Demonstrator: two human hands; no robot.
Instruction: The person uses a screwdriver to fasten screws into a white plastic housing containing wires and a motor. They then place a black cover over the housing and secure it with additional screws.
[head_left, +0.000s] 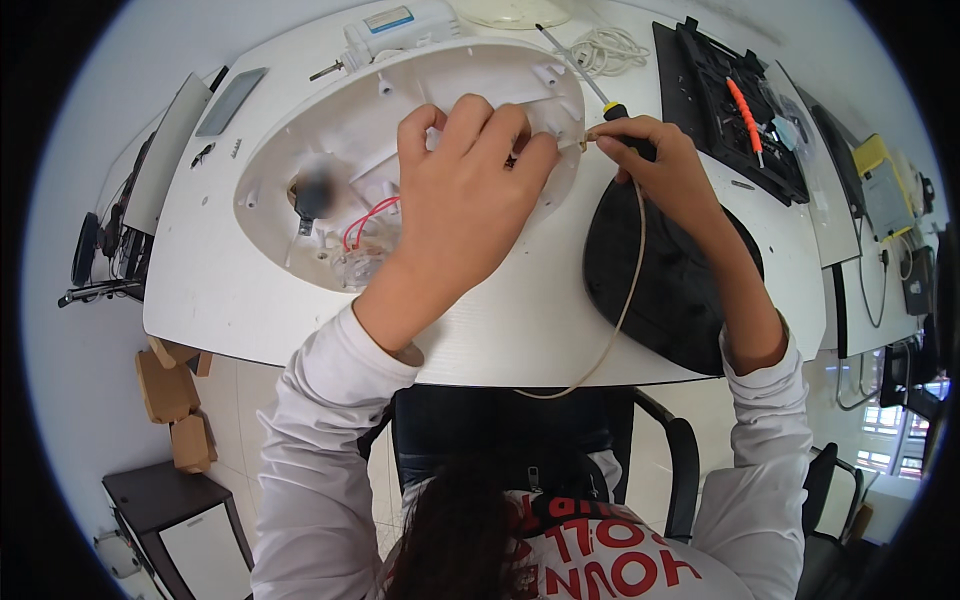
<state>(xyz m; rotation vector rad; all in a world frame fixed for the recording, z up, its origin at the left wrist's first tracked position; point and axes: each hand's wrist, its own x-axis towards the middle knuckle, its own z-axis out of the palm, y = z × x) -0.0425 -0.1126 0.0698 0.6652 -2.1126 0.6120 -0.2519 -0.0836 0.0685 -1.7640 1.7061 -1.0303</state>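
A white oval plastic housing [300, 140] lies open side up on the table, ribs and screw posts showing. Over its right half is my left hand [475, 190], closed with curled fingers; whatever they grip is hidden beneath them. At the housing's right rim, my right hand [665, 170] pinches the end of a thin off-white cable [637, 270], which hangs past the table's front edge. A screwdriver [612, 108] with a yellow and black handle runs by my right fingers; whether they touch it I cannot tell. Red wires [370, 218] and a dark round part [316, 194] sit inside the housing.
A black curved cover [650, 270] lies right of the housing. Behind are a white motor-like unit [405, 28] and a coiled white cord [608, 50]. A black tool case [715, 85] carries an orange-handled tool [743, 110]. A grey flat plate [232, 101] rests at left.
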